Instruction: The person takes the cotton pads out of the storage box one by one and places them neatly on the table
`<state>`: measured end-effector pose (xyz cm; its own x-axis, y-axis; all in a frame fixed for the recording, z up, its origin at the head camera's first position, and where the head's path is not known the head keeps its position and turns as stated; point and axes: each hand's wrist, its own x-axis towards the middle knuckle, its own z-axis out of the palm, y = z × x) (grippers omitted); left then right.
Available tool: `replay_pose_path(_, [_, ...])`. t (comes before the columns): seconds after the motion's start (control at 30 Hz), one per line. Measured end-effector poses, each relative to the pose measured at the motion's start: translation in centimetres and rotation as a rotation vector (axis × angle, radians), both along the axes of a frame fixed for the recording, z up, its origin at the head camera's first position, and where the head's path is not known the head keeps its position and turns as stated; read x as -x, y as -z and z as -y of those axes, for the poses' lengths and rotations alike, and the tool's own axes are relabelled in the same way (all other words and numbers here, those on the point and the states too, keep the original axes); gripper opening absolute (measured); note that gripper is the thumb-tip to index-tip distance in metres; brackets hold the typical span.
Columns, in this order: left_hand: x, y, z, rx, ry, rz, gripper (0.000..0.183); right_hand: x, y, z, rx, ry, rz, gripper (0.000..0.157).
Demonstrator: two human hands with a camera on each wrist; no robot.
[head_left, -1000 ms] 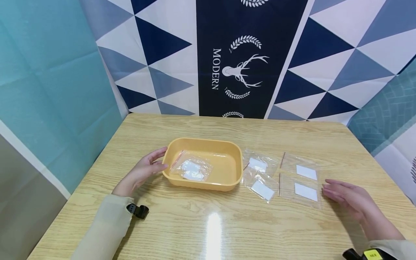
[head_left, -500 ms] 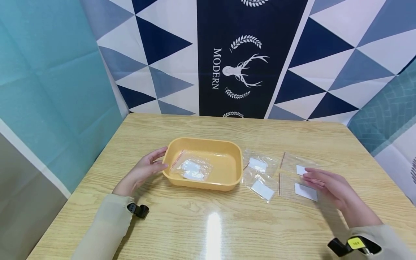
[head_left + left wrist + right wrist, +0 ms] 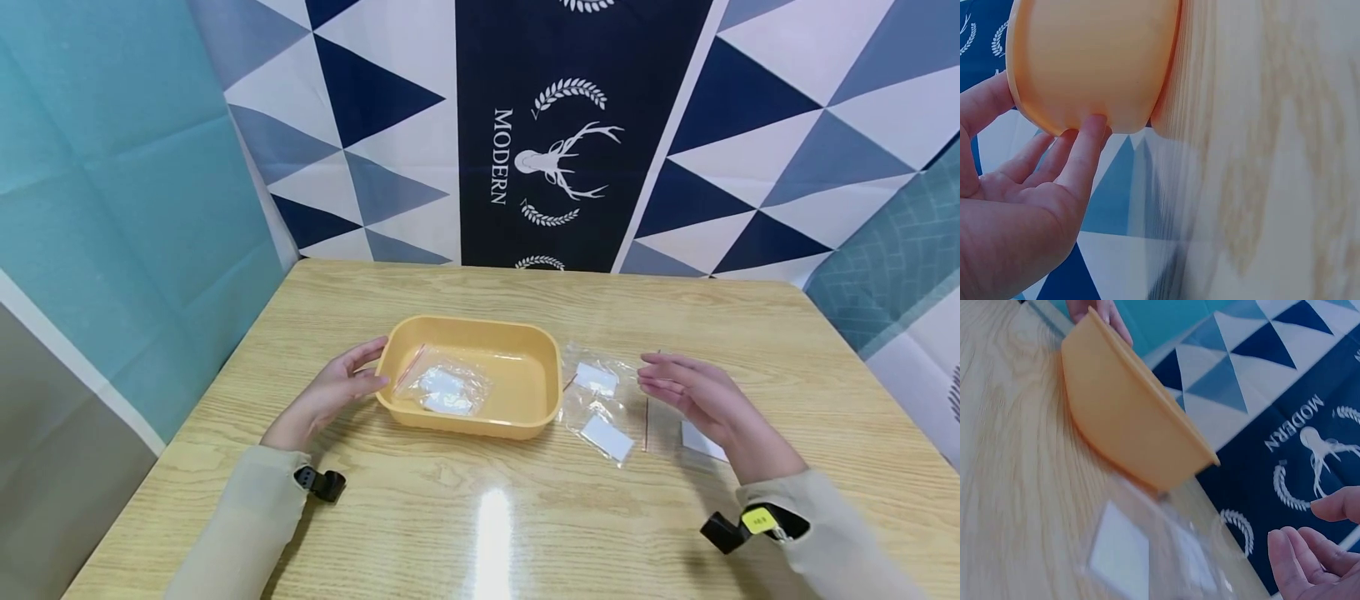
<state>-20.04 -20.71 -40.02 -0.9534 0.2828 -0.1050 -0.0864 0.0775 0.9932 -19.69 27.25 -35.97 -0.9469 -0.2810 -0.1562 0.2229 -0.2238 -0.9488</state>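
Note:
A yellow plastic tray stands on the table, with crumpled clear zip bags holding white pieces at its left end. My left hand touches that end from outside; in the left wrist view its extended fingers rest against the outer wall. Right of the tray lie two clear zip bags with white cards inside, a rear bag and a front bag. My right hand hovers just right of them, its fingers loosely bent and holding nothing. Beneath it, more flat zip bags are partly hidden.
The wood-grain table reaches back to a patterned blue and white cloth. A plain teal cloth hangs along the left side. Glare shines on the table's front middle.
My right hand has moved left from beyond the rightmost bags, across them, to beside the two nearer the tray. My left hand and the tray have stayed put.

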Motion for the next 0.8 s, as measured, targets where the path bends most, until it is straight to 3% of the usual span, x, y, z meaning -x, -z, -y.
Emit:
replay_pose_path(0.27, [0.1,0.1,0.1,0.004,-0.001,0.007,0.07,1.1,-1.2,3.5,-0.052,-0.02,-0.003,0.016])
replay_pose_path(0.5, [0.0,0.0,0.2,0.009,-0.016,0.013,0.07,1.8,-2.2,6.9,-0.076,-0.023,0.008,0.049])
replay_pose_path(0.8, [0.2,0.1,0.0,-0.005,-0.005,0.013,0.069,2.4,-2.5,10.8,-0.069,-0.059,-0.019,0.044])
